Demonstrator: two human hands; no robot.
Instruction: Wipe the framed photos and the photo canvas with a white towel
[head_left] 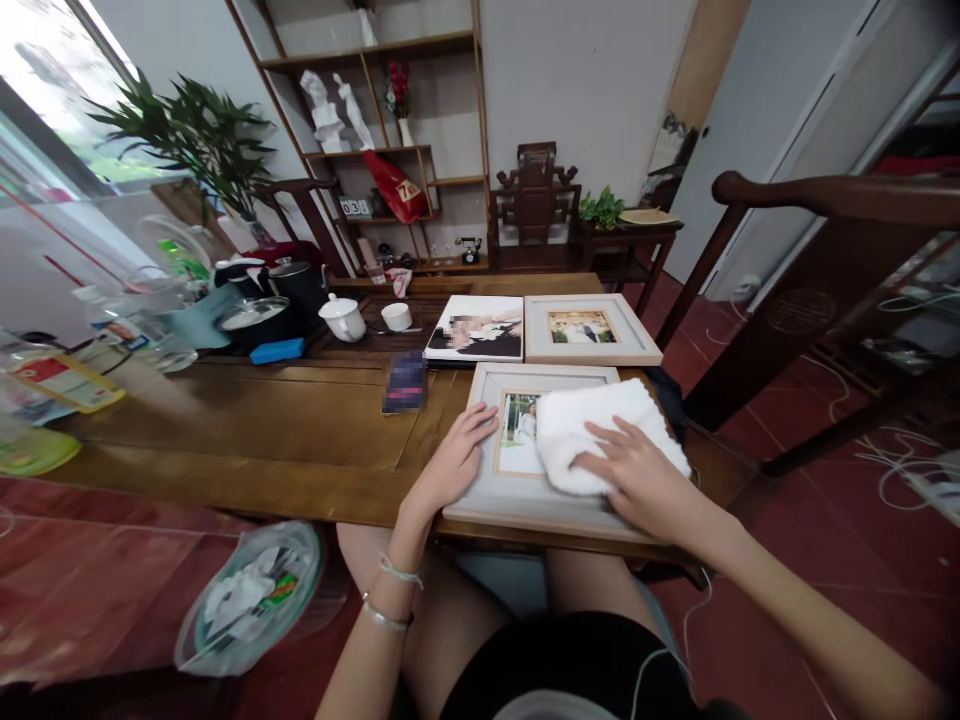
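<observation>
A white-edged picture frame (pixel 487 505) with a small photo in its middle lies flat on the wooden table in front of me. My left hand (pixel 454 455) rests on its left side, fingers stretched out over the border. On the right half of the same frame, my right hand (pixel 630 470) presses a folded white towel (pixel 570 425), with fingers bent into the fabric. The towel hides part of the photo and the frame's right border. Behind it, side by side, lie a second frame (pixel 634 335) holding a photo and a white-backed photo panel (pixel 472 320).
A dark blue pixelated item (pixel 405 383) lies left of the frame. Farther left are a white teapot (pixel 343 320), a white cup (pixel 397 317), a blue block (pixel 277 351) and bottles. A lined trash bin (pixel 255 595) stands below; a wooden chair (pixel 810 260) is at right.
</observation>
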